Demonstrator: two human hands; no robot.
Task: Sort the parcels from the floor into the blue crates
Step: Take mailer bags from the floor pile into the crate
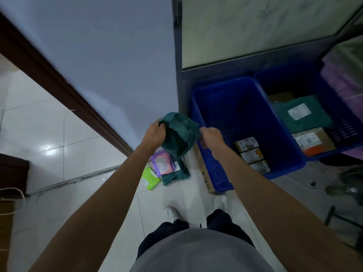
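Note:
A crumpled green poly parcel (179, 135) hangs in the air between both hands. My left hand (154, 133) grips its upper left edge, and my right hand (210, 137) pinches its right edge. It is held just left of the near blue crate (198, 114), which holds three small brown boxes (251, 155). The far blue crate (341, 122) contains a green labelled bag (300, 114) and a brown labelled parcel (313, 141). On the floor below the held parcel lie a purple parcel (162, 161), a lime green parcel (150, 177) and another green bag (176, 173).
A pale wall (117, 55) with a dark baseboard (59, 83) runs behind the floor parcels. A flat cardboard piece (205, 175) leans against the near crate. My feet in white shoes (221, 202) stand on white tiles. Pink bags (343, 75) sit at far right.

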